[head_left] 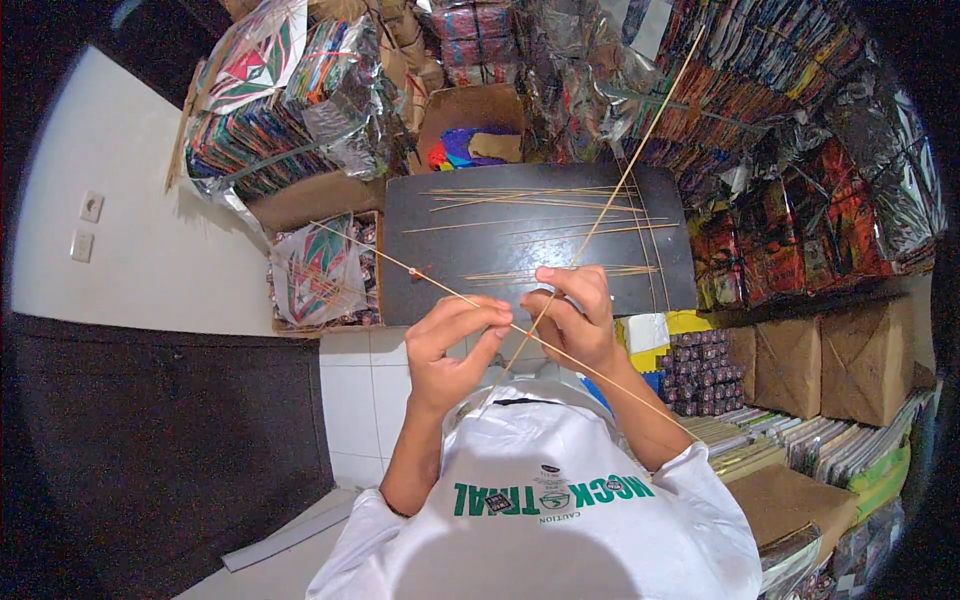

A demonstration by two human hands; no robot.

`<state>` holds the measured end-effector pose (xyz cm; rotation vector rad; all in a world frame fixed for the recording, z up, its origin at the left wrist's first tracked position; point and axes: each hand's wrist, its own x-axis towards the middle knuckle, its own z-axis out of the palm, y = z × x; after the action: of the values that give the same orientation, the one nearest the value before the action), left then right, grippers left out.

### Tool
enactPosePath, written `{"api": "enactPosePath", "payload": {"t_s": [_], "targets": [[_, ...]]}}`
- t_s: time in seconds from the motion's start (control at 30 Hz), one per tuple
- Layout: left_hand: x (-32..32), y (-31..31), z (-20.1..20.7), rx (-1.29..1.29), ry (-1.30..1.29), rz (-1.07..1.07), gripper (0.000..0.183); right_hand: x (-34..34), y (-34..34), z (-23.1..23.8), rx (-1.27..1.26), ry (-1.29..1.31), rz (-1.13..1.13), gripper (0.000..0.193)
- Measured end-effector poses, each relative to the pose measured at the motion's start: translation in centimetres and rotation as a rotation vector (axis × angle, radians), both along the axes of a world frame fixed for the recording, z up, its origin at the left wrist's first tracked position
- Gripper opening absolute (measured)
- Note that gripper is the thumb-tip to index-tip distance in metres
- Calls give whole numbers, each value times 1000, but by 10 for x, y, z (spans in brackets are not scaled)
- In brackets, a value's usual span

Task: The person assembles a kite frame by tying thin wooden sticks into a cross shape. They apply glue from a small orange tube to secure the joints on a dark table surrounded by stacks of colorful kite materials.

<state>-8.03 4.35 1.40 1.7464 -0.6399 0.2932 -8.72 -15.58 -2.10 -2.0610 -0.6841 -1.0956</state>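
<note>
My left hand (452,338) pinches a long, thin bamboo stick (445,289) between thumb and fingertips. This stick slants from the upper left down past my right forearm. A small red and white bit (413,271) sits on it left of my hand, and a red mark shows near the crossing. In my right hand (575,315), between thumb and fingers, is a second bamboo stick (636,150), which rises steeply to the upper right. Just between my hands, over my lap, the two sticks cross; whether they are fastened there I cannot tell.
Several loose bamboo sticks lie on the dark table (420,265) ahead. Left of it stands a carton (350,318) holding patterned sheets. Another open box (465,105) is behind the table. Stacked wrapped bundles (740,90) and cartons (865,360) crowd the back and right.
</note>
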Motion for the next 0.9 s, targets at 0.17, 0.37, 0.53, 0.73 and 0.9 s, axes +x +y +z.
{"api": "enactPosePath", "payload": {"t_s": [0.17, 0.37, 0.53, 0.73, 0.9], "targets": [[-5, 0, 3, 35, 23, 108, 20, -3, -2, 6, -7, 135, 44, 25], [-8, -2, 4, 170, -78, 377, 20, -6, 1, 15, 11, 347, 150, 19], [-5, -4, 16, 364, -251, 552, 18, -9, 4, 21, 64, 418, 208, 14], [-1, -2, 8, 345, -226, 508, 16, -14, 8, 40, 101, 511, 174, 11], [0, -2, 5, 360, -225, 488, 16, -16, 9, 51, 65, 536, 132, 11]]}}
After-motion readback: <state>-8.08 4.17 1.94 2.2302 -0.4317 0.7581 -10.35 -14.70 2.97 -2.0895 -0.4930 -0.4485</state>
